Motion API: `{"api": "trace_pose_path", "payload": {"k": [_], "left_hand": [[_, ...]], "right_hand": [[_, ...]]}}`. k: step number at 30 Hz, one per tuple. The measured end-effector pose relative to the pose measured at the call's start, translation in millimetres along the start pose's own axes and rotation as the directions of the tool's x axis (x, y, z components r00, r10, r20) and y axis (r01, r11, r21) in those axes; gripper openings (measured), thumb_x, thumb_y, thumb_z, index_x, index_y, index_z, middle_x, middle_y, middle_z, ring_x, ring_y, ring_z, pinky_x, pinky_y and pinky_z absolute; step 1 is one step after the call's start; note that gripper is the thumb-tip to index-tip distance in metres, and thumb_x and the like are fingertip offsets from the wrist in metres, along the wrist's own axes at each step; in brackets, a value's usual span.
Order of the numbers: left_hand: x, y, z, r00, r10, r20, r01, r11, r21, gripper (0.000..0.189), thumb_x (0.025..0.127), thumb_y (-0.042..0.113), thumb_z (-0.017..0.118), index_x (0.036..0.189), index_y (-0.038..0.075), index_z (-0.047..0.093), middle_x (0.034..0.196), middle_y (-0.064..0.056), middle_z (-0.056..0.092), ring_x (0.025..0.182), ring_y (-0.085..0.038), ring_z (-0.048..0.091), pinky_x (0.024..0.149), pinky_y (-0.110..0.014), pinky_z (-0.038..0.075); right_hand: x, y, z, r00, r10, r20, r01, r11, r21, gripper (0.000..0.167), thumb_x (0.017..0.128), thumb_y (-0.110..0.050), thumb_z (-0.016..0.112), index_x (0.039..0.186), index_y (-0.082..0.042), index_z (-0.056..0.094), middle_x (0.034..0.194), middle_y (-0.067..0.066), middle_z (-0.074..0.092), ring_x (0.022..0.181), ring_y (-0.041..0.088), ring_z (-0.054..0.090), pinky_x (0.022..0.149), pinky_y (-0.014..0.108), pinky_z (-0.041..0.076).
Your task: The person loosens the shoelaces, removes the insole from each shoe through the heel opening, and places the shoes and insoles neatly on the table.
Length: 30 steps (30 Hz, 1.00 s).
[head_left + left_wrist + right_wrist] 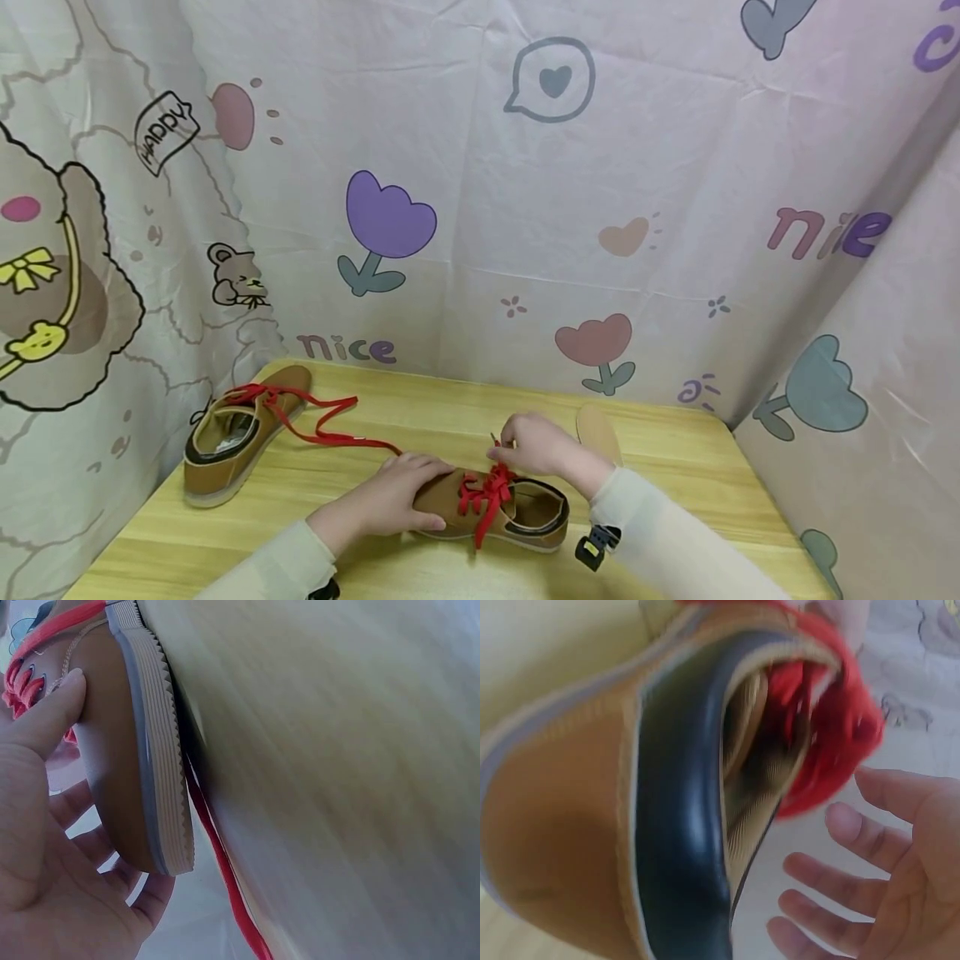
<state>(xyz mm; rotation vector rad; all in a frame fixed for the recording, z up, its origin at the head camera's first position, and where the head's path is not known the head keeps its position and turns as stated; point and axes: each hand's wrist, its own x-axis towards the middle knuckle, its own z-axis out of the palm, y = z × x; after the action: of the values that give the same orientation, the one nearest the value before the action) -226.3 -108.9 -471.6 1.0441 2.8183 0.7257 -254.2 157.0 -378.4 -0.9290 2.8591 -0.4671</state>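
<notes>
A brown shoe [442, 496] with red laces [495, 487] rests on the table, its toe pointing left. My left hand [390, 496] grips the toe, thumb on the near side and fingers round the far side, as the left wrist view shows too. Above the laces hovers my right hand [540, 446], where a lace tip [494, 438] stands right at its fingertips. In the right wrist view, these fingers are loosely spread beside the bunched laces [840, 742], with nothing visible between them. The dark padded collar [682, 802] of the shoe fills much of that blurred view.
A second brown shoe [225, 471] with loose red laces stands at the table's left; one long lace [330, 437] trails towards my left hand. A flat tan oval piece [596, 427] lies behind my right wrist. Printed curtains [465, 275] enclose the wooden table [675, 467].
</notes>
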Motion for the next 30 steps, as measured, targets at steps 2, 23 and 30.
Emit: {"api": "trace_pose_path", "payload": {"k": [2, 23, 30], "left_hand": [[0.1, 0.1, -0.1, 1.0, 0.001, 0.0, -0.001, 1.0, 0.0, 0.076, 0.084, 0.065, 0.068, 0.144, 0.02, 0.054, 0.142, -0.002, 0.055, 0.131, -0.028, 0.047, 0.107, -0.058, 0.035], [-0.9, 1.4, -1.1, 1.0, 0.007, -0.006, -0.007, 1.0, -0.019, 0.076, 0.084, 0.063, 0.07, 0.144, 0.02, 0.055, 0.141, -0.001, 0.056, 0.13, -0.028, 0.048, 0.105, -0.058, 0.036], [-1.0, 2.2, -1.7, 1.0, 0.007, -0.003, -0.007, 1.0, -0.019, 0.076, 0.084, 0.062, 0.07, 0.144, 0.021, 0.054, 0.141, -0.002, 0.056, 0.129, -0.029, 0.048, 0.105, -0.059, 0.037]], "right_hand": [[-3.4, -6, 3, 1.0, 0.009, 0.008, -0.009, 1.0, 0.005, 0.056, 0.093, -0.032, 0.071, 0.048, -0.021, 0.04, 0.045, -0.015, 0.028, 0.044, 0.004, 0.028, 0.047, 0.022, 0.027], [11.6, -13, -28, 0.985, -0.017, -0.174, 0.034, 0.995, 0.097, 0.032, 0.094, -0.013, 0.064, 0.063, -0.014, 0.059, 0.084, 0.008, 0.064, 0.063, 0.018, 0.05, 0.064, 0.031, 0.041], [22.1, -7, -23, 0.975, 0.053, -0.216, -0.029, 0.993, 0.11, 0.021, 0.102, -0.029, 0.06, 0.096, -0.014, 0.073, 0.109, 0.005, 0.07, 0.097, 0.027, 0.065, 0.084, 0.043, 0.052]]}}
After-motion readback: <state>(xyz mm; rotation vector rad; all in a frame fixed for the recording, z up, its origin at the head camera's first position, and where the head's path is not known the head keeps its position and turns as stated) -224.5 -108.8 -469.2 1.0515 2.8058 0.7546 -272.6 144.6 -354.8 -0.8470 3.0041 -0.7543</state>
